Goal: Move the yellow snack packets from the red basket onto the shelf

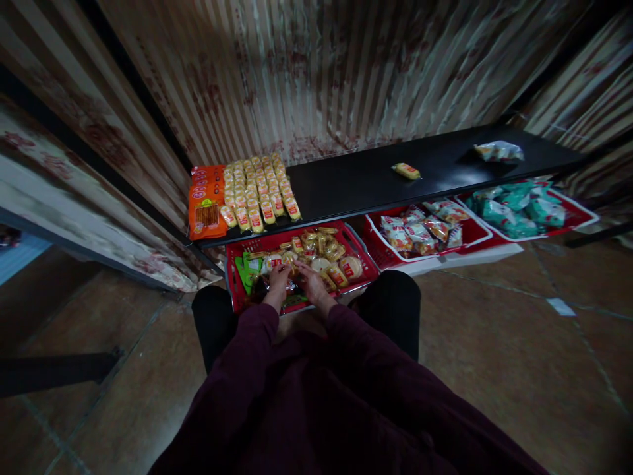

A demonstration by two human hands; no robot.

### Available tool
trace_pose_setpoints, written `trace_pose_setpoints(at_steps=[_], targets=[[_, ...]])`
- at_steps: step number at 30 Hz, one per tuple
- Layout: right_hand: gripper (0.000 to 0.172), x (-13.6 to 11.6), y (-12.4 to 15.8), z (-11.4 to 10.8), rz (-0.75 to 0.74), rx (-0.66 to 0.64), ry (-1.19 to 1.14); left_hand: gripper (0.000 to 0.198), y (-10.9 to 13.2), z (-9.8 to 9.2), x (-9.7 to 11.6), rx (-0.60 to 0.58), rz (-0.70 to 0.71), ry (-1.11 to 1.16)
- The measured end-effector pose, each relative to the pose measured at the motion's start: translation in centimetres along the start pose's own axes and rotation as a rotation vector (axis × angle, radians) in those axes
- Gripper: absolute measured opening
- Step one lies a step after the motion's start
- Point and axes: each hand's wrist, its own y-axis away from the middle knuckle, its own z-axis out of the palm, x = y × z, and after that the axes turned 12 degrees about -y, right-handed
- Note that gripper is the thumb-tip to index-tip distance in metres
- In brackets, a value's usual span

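My left hand [279, 285] and my right hand [311, 282] are close together over a red basket [370, 260] between my knees. The fingers of both are bent inward and closed, at what looks like a small wrapped snack [289, 269]; its exact kind is too small to make out. Around them in the basket lie gold-wrapped snacks [333, 251], round pale packs [351, 267] and a green packet [251, 264]. On the black shelf [341, 188] just beyond, yellow wrapped snack cakes [257, 188] stand in tidy rows beside an orange packet [208, 201].
One yellow snack [406, 171] and a clear-and-white bag [499, 151] lie farther right on the shelf. Below its edge are a red basket of white-and-red packets [418, 231] and another basket of teal packets [519, 211]. A patterned curtain [316, 79] hangs behind.
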Motion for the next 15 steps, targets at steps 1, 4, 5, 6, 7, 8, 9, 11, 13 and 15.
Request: trace_pose_setpoints(at_steps=[1,4,5,6,7,8,9,11,13,15], targets=[[0.032,0.0,0.0,0.0,-0.003,-0.005,0.005,0.022,0.0,0.0,0.1,0.000,-0.009,-0.009],[0.033,0.0,0.0,-0.1,-0.010,-0.016,0.010,0.024,0.1,0.0,0.2,0.007,-0.043,-0.004],[0.034,0.1,-0.1,-0.1,-0.010,-0.011,0.003,0.024,0.2,0.0,0.2,0.010,-0.055,0.006],[0.035,0.1,-0.2,-0.2,-0.010,-0.001,-0.008,0.024,0.2,0.0,0.2,0.009,-0.066,0.018],[0.036,0.2,-0.3,-0.3,-0.009,0.012,-0.021,0.024,0.2,-0.1,0.2,0.005,-0.075,0.030],[0.037,0.4,-0.4,-0.4,-0.007,0.028,-0.032,0.024,0.2,-0.1,0.2,-0.003,-0.082,0.043],[0.038,0.5,-0.5,-0.5,-0.008,0.038,-0.037,0.023,0.2,-0.2,0.2,-0.013,-0.086,0.058],[0.036,0.8,-0.8,-0.7,-0.011,0.051,-0.020,0.020,0.3,-0.4,0.1,-0.033,-0.095,0.093],[0.032,1.2,-1.1,-0.8,-0.014,0.055,0.011,0.017,0.4,-0.5,0.1,-0.043,-0.119,0.138],[0.030,1.4,-1.2,-0.9,-0.021,0.054,0.039,0.017,0.5,-0.6,0.0,-0.061,-0.147,0.192]])
